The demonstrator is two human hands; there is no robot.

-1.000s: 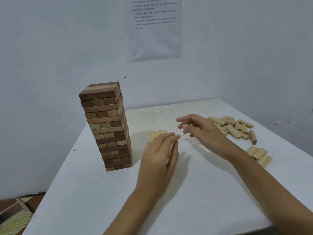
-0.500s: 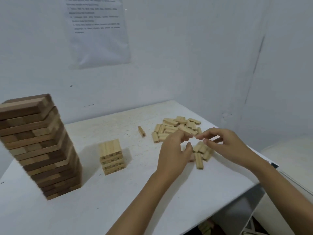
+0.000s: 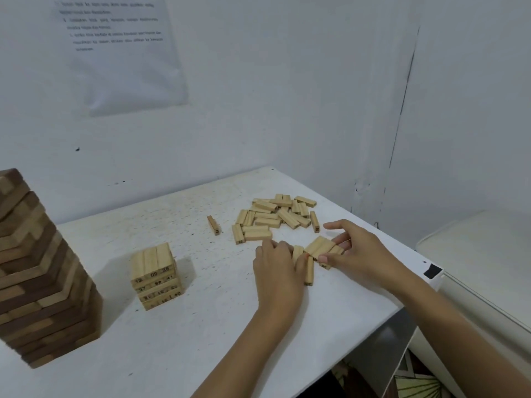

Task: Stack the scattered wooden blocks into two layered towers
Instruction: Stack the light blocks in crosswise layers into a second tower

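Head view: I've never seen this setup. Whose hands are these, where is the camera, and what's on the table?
No machine here: a person works with bare hands, and the camera sits on their head, looking forward and down. On the white table stand a tall dark tower and a short pale tower; a loose pile of blocks and one stray block lie further back. The right hand pinches a small group of blocks; the left hand touches them from the other side, its grip unclear.
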